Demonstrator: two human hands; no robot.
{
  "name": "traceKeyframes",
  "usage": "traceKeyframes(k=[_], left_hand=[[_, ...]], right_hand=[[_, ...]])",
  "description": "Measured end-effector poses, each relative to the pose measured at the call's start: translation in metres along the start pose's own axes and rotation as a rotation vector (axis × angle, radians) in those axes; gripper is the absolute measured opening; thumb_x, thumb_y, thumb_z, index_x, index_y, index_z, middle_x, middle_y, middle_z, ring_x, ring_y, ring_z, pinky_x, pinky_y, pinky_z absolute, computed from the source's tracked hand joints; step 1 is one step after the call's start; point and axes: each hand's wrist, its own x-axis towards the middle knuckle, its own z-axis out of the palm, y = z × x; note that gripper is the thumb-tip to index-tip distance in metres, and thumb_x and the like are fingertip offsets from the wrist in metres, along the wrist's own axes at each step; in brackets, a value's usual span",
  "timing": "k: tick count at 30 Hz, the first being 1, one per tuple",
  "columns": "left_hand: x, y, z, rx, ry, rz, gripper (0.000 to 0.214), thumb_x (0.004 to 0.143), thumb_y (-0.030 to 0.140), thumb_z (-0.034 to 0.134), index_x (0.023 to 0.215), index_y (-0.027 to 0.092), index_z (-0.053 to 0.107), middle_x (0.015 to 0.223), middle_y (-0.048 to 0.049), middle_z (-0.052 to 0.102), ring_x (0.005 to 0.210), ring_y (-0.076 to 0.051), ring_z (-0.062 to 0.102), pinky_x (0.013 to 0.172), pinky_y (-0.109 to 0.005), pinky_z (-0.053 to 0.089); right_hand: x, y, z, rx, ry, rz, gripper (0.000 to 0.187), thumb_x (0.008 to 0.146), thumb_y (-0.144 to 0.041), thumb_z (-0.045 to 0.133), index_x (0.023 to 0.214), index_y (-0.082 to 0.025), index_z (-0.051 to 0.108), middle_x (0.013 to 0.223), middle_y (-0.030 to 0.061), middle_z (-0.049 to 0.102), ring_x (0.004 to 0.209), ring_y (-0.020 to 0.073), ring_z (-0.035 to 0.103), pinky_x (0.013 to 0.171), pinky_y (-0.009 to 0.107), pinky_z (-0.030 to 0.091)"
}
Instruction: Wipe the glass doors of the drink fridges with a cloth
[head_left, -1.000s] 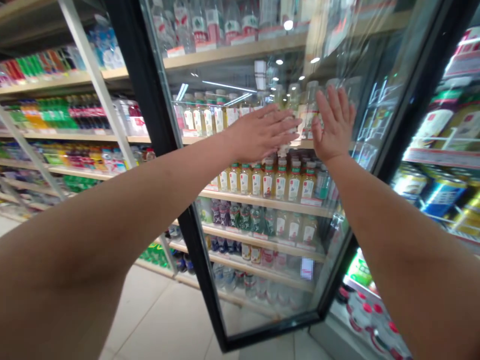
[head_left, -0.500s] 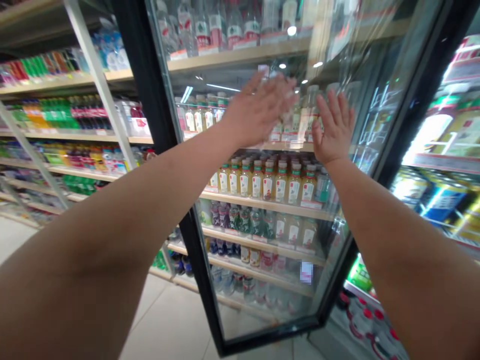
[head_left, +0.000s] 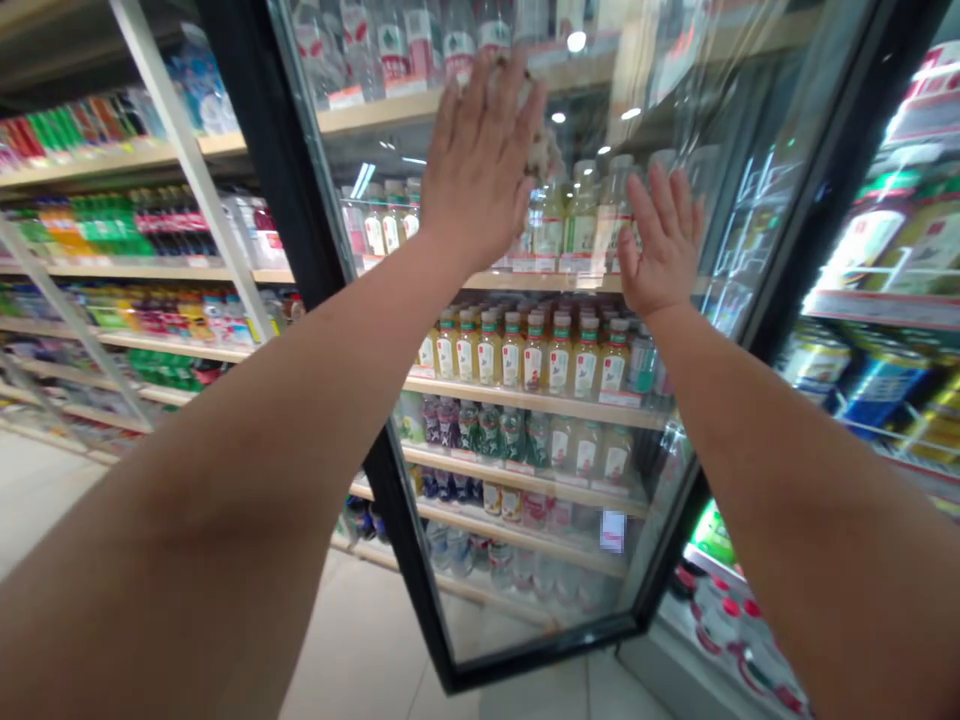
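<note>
Left hand (head_left: 476, 165): we're pressing a spotted cloth (head_left: 545, 160) flat to the glass door (head_left: 544, 652), fingers slightly apart.
Right hand (head_left: 664, 245): we're resting our palm on the glass, fingers spread.
Cloth: poking out past our left fingers.
Bottles (head_left: 559, 358): standing behind the glass.

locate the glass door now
In the head view, the black-framed glass door fills the centre, behind left hand and right hand, left of the drinks cooler.

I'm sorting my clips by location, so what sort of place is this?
Probably a shop's drinks section: rows of bottles line long, many-tiered shelves, there's a black-framed glass door, and brightly lit shelving holds more packaged goods at the right.
</note>
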Motion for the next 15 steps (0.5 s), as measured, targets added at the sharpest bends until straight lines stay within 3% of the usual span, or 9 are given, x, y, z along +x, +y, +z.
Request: traceKeyframes(k=[3,5,10,15], left_hand=[[-0.006,0.009,0.003,-0.060,-0.190,0.326,0.068,0.101,0.033,0.037,0.167,0.024,0.022,0.172,0.0028,0.011,0.159,-0.025,0.005,0.131,-0.051,0.008],[-0.010,0.016,0.006,-0.071,-0.256,0.430,0.071,0.099,0.029,0.040,0.167,0.023,0.021,0.172,0.0000,0.015,0.159,-0.025,0.008,0.131,-0.051,0.004],[-0.012,0.022,0.007,-0.113,-0.238,0.336,0.081,0.092,0.025,0.047,0.168,0.028,0.017,0.172,0.0011,0.015,0.158,-0.025,0.010,0.132,-0.050,0.002],[-0.015,0.020,0.009,-0.119,-0.228,0.345,0.089,0.088,0.025,0.052,0.168,0.033,0.013,0.171,0.0044,0.017,0.159,-0.024,0.008,0.132,-0.051,0.005]], right_hand=[[0.000,-0.001,-0.002,-0.028,-0.018,-0.012,0.057,0.106,-0.049,0.026,0.159,-0.032,0.039,0.168,-0.0039,0.031,0.158,0.0202,0.022,0.130,0.050,0.013],[0.001,-0.001,-0.003,-0.040,-0.013,-0.016,0.057,0.106,-0.048,0.028,0.158,-0.031,0.040,0.168,-0.0021,0.033,0.158,0.0210,0.023,0.130,0.050,0.015],[0.000,0.000,-0.005,-0.050,-0.004,-0.029,0.057,0.105,-0.048,0.026,0.159,-0.033,0.039,0.167,-0.0028,0.034,0.158,0.0211,0.024,0.129,0.050,0.016],[-0.001,0.001,-0.002,-0.057,-0.017,-0.029,0.058,0.106,-0.051,0.024,0.159,-0.032,0.039,0.168,-0.0022,0.034,0.158,0.0218,0.023,0.128,0.054,0.019]])
